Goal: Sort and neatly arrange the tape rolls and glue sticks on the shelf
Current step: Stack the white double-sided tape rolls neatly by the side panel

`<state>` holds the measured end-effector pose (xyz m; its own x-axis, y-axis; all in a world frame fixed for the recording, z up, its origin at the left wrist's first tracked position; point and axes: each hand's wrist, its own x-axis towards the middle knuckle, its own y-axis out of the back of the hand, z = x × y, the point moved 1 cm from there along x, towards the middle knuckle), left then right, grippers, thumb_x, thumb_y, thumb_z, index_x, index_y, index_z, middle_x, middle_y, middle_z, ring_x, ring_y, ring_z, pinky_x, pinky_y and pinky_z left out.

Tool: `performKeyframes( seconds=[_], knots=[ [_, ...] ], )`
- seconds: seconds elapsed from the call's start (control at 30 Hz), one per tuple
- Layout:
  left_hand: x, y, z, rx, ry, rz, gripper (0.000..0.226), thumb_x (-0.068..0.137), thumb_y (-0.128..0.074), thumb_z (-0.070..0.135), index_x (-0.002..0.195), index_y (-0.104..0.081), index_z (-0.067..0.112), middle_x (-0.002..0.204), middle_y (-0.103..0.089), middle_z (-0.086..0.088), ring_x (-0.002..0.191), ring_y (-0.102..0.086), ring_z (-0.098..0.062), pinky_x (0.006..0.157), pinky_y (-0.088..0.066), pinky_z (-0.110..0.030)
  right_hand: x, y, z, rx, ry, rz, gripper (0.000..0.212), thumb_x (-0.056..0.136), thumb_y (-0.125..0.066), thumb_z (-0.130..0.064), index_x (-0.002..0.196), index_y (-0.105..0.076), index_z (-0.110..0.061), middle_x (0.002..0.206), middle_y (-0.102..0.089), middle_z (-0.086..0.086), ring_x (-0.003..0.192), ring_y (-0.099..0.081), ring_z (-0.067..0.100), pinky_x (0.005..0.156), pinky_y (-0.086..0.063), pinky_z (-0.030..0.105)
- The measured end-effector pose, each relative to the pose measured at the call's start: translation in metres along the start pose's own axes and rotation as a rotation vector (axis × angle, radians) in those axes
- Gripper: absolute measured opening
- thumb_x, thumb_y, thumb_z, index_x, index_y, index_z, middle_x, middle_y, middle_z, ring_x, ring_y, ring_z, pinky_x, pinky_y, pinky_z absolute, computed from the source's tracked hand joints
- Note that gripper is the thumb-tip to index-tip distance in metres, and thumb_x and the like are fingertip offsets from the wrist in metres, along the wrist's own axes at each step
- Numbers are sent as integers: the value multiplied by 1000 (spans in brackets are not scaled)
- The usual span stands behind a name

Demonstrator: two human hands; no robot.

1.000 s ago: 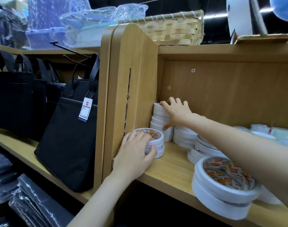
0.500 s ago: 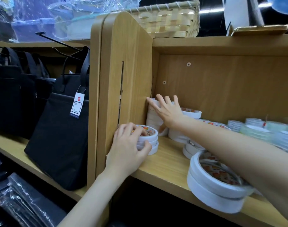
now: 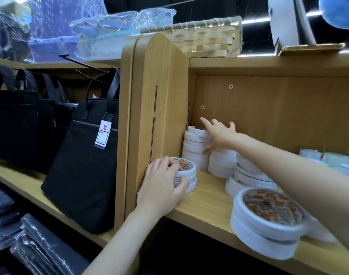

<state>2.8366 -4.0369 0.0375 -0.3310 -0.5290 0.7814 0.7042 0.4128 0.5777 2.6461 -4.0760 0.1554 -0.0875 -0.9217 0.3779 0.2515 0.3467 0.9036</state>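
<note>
White tape rolls fill the left end of a wooden shelf (image 3: 209,207). My left hand (image 3: 161,185) grips a short stack of small tape rolls (image 3: 186,171) at the front, next to the shelf's side panel. My right hand (image 3: 219,133) reaches to the back corner with fingers spread, touching the top of a tall stack of white rolls (image 3: 194,147). Beside it stands a lower stack (image 3: 222,163). Two large rolls (image 3: 267,221) with orange-patterned wrap are stacked at the front edge. No glue sticks are in sight.
More tape rolls (image 3: 249,175) lie leaning behind the large ones, and blurred rolls (image 3: 316,155) sit at the right. A black bag (image 3: 84,167) with a price tag hangs left of the side panel (image 3: 159,108). A woven basket (image 3: 205,40) rests on top.
My right hand has slid from the front of the tall back stack onto its top, fingers now pointing at the back corner. My left hand keeps its hold on the small stack.
</note>
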Motion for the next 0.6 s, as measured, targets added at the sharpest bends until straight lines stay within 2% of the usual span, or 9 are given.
performKeyframes(
  seconds=[0.13, 0.2, 0.3, 0.4, 0.47, 0.5, 0.6],
  knots=[
    [0, 0, -1, 14, 0, -9, 63, 77, -14, 49, 103, -59, 14, 95, -35, 9, 92, -28, -6, 92, -23, -23, -14, 14, 22, 257, -25, -42, 89, 75, -74, -40, 144, -25, -11, 137, -37, 17, 128, -38, 32, 105, -33, 39],
    [0, -1, 0, 13, 4, -4, 64, 77, -14, 49, 103, -59, 13, 95, -36, 8, 92, -28, -7, 94, -24, -24, -21, 17, 31, 225, -59, -107, 82, 78, -72, -38, 141, -29, -8, 138, -37, 17, 126, -40, 32, 103, -35, 36],
    [0, 0, -1, 25, 6, -19, 68, 76, -11, 51, 108, -58, 14, 96, -34, 9, 94, -28, -6, 97, -25, -25, -26, 23, 39, 290, -97, -116, 68, 86, -64, -32, 142, -32, -9, 143, -39, 13, 130, -40, 28, 101, -34, 31],
    [0, 0, 0, 32, 7, -45, 73, 74, -7, 52, 113, -56, 16, 100, -33, 11, 101, -33, -7, 100, -23, -23, -23, 25, 37, 312, -87, -101, 42, 93, -56, -25, 132, -51, -11, 132, -53, 11, 118, -52, 25, 90, -38, 25],
    [0, 1, 1, 28, 10, -41, 73, 74, -7, 52, 112, -56, 15, 99, -34, 11, 104, -36, -9, 100, -22, -23, -16, 22, 31, 329, -121, -39, 34, 89, -61, -28, 119, -61, -12, 122, -60, 11, 109, -56, 26, 87, -42, 26],
    [0, 1, 1, 28, 11, -36, 72, 74, -7, 52, 111, -57, 15, 99, -33, 11, 105, -36, -10, 101, -22, -23, -12, 20, 28, 336, -141, -18, 35, 85, -65, -33, 114, -63, -14, 119, -61, 10, 109, -55, 27, 91, -44, 32],
    [0, 2, 1, 26, 7, -22, 70, 74, -7, 51, 109, -57, 16, 99, -33, 12, 104, -37, -9, 100, -21, -21, -4, 12, 13, 337, -190, 8, 44, 81, -67, -44, 115, -60, -18, 117, -59, 6, 112, -51, 30, 100, -36, 46]
  ],
)
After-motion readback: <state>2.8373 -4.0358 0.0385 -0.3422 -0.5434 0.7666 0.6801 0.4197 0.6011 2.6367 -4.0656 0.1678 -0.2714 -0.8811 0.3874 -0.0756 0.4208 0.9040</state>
